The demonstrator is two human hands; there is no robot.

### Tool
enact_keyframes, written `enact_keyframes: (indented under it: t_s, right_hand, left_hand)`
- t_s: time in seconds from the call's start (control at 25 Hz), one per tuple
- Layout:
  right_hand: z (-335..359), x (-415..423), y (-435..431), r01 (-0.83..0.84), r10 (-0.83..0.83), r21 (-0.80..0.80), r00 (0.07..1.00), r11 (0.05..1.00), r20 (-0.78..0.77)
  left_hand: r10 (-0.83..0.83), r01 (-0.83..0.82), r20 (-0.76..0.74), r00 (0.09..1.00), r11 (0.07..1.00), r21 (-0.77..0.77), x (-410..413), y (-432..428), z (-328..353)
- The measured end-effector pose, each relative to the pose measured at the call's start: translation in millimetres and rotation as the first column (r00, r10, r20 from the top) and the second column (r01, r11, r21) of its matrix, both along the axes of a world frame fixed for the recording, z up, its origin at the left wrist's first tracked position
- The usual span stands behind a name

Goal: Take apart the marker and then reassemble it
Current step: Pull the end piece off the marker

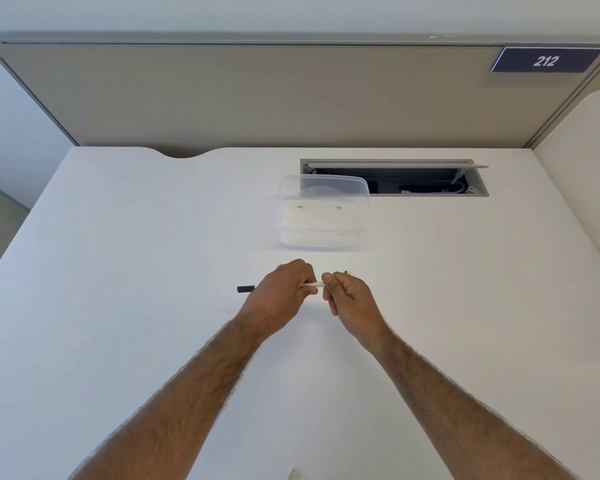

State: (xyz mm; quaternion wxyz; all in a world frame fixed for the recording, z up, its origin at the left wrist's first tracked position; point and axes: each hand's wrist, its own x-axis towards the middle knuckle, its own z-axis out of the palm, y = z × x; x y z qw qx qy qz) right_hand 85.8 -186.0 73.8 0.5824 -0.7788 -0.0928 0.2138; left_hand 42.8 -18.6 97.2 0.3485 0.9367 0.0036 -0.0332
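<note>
1. Head view: the left hand [280, 288] is curled shut around a thin white marker [314, 284]. The marker's dark end [245, 289] sticks out past the knuckles, above the smooth white worktop [118, 271].
2. The right hand [347, 292] pinches the marker's other end between thumb and fingers.
3. Behind the hands sits a clear plastic box [323, 211], rectangular with rounded corners; two tiny dark bits lie inside, too small to identify.
4. A rectangular cable hatch [413, 181] stands open beside the box.
</note>
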Motion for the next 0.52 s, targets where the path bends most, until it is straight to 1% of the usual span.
enact_keyframes:
  t_s: [0.12, 0.24, 0.36, 0.52]
  right_hand:
    - [2.9, 5.2, -2.4, -0.038, 0.038, 0.024, 0.999, 0.999, 0.002]
    - [3.2, 8.2, -1.8, -0.039, 0.038, 0.011, 0.998, 0.999, 0.042]
    - [3.2, 6.5, -2.0, -0.048, 0.048, 0.003, 0.996, 0.999, 0.074]
    - [2.6, 3.9, 0.3, -0.048, 0.049, -0.012, 0.996, 0.999, 0.079]
  left_hand:
    - [-0.017, 0.016, -0.064, 0.998, 1.0, -0.028, 4.5, 2.5, 2.6]
    - [-0.101, 0.1, -0.073, 0.992, 0.995, -0.016, 5.0, 2.8, 4.4]
    - [-0.055, 0.055, -0.039, 0.998, 0.998, -0.001, 4.5, 2.9, 3.5]
    - [-0.014, 0.014, -0.005, 1.0, 1.0, -0.01, 2.9, 3.0, 2.5]
